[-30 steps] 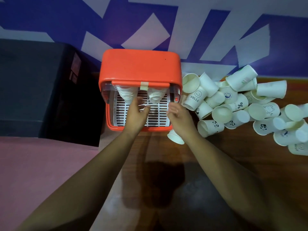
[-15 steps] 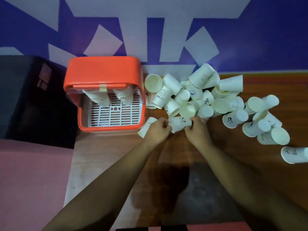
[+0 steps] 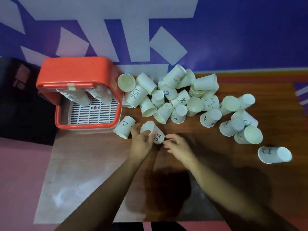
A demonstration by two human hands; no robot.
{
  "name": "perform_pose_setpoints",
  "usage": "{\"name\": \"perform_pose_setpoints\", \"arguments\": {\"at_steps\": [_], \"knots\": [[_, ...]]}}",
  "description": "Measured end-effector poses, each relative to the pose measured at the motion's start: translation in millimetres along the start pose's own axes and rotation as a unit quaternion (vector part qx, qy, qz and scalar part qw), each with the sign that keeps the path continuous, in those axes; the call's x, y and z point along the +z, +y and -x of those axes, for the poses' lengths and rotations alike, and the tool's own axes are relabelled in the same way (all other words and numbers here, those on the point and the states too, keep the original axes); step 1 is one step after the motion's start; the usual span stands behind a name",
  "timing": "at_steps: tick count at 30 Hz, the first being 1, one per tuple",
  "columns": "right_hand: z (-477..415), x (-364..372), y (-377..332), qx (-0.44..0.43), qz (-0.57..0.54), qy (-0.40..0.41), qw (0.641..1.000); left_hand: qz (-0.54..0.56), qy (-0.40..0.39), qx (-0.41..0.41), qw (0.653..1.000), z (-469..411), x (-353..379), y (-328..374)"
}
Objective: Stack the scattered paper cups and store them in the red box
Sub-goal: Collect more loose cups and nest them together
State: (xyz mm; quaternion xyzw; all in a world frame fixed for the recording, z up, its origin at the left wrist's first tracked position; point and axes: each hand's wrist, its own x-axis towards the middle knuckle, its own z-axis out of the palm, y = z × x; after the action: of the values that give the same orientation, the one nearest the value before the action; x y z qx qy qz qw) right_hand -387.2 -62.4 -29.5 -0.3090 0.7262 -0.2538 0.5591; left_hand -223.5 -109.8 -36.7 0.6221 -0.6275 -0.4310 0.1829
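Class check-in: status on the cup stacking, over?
Left hand gripping one panda cup; right hand open, empty. Two stacks already in red box. Loose pile still on table. Nothing blocking the box.

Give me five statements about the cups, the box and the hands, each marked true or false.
1. The left hand holds a panda cup. True.
2. The right hand grips a cup. False: it is open and empty.
3. The red box has cup stacks inside. True.
4. The HELLO cup lies in the box. False: it lies on the table beside it.
5. All loose cups stand upright. False: most lie tipped in a heap.
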Motion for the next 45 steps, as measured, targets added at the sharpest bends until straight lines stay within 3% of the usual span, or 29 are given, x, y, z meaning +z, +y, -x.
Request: {"name": "perform_pose_setpoints", "arguments": {"at_steps": [5,10,16,19,21,26,28,31,37,41,45], "knots": [[0.5,-7.4,-2.3,-0.006,0.027,-0.035,0.999,-0.024,-0.020,0.040,0.999,13.0,6.2,-10.2],[11.1,3.1,2.4,-0.013,-0.014,-0.088,0.996,0.023,0.004,0.040,0.999,25.3,8.0,-22.7],[9.1,-2.4,17.5,-0.011,0.006,-0.087,0.996,-0.086,-0.033,0.074,0.993,33.3,8.6,-33.6],[0.7,-18.8,11.6,-0.038,0.033,-0.048,0.998,-0.093,-0.086,0.068,0.990,36.0,-14.2,-33.7],[-8.5,-34.7,-1.8,-0.083,0.082,0.021,0.993,-0.082,-0.077,0.074,0.991,31.9,-35.6,-33.7],[-33.9,-59.0,-38.3,-0.196,0.244,0.172,0.934,-0.139,0.125,0.014,0.982,5.2,-72.7,-37.4],[-45.1,-60.0,-41.9,-0.207,0.329,0.173,0.905,-0.157,0.150,-0.005,0.976,-5.3,-76.5,-38.1],[-56.6,-57.2,-40.9,-0.193,0.417,0.158,0.874,-0.165,0.112,-0.073,0.977,-19.3,-75.7,-42.9],[-54.0,-55.0,-39.4,-0.195,0.463,0.215,0.838,-0.199,0.078,-0.093,0.972,-29.0,-65.8,-53.2],[-42.9,-59.4,-32.2,-0.209,0.462,0.206,0.837,-0.160,0.031,-0.104,0.981,-30.0,-64.7,-54.4],[-35.2,-62.8,-24.6,-0.221,0.427,0.166,0.861,-0.115,0.020,-0.087,0.989,-22.1,-69.0,-51.8]]}}
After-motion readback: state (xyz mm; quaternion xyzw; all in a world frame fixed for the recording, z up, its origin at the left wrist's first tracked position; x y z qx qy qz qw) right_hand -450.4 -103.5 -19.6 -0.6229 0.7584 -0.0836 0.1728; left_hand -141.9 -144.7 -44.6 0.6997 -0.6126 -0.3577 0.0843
